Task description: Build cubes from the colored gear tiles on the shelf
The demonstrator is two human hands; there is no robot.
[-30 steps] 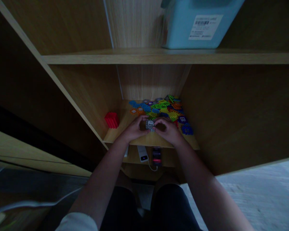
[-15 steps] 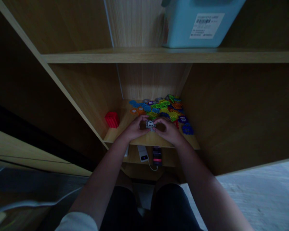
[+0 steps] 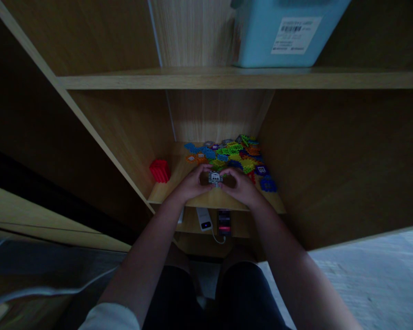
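A small grey plastic building piece (image 3: 215,178) with a white window-like grid sits between my two hands, just above the front part of the shelf. My left hand (image 3: 193,182) pinches its left side with thumb and fingers. From the right, my right hand (image 3: 239,184) grips the other side in the same way. Behind the hands lies a pile of colourful interlocking plastic pieces (image 3: 232,150) in blue, green, yellow, orange and red. To the left stands a red ribbed block (image 3: 160,171), apart from the hands.
Wooden side walls and an upper shelf (image 3: 199,81) enclose the space. A light blue bin (image 3: 275,41) stands on that upper shelf. Below the hands, a white power bank (image 3: 204,219) is cabled to a phone (image 3: 224,222) on a lower board.
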